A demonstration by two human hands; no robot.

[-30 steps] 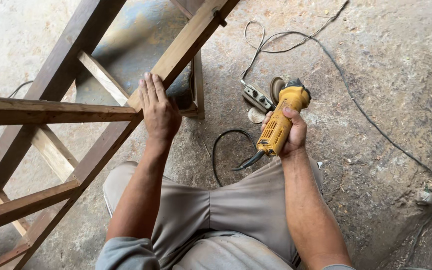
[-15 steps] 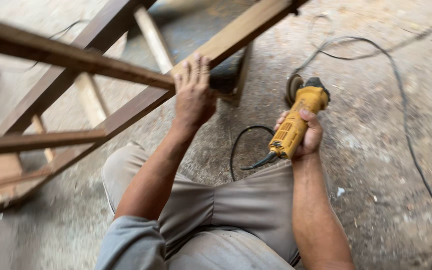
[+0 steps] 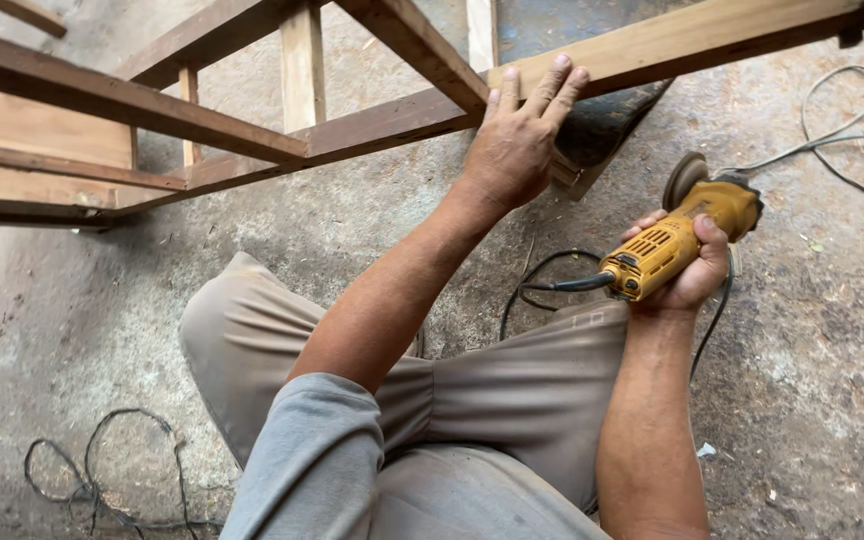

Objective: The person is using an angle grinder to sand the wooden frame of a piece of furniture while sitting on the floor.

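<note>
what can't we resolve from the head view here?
- Wooden frame: the top and left edges cut it off, so its full shape is unknown.
- Grinder disc: mostly behind the tool's head; its face is unseen.
- Right hand grip: the fingers wrap behind the body; switch hidden.
- Left hand palm: contact with the beam is hidden under it.

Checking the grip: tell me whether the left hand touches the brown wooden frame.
Touching. The head view shows the left hand pressed flat on the brown wooden frame.
</note>
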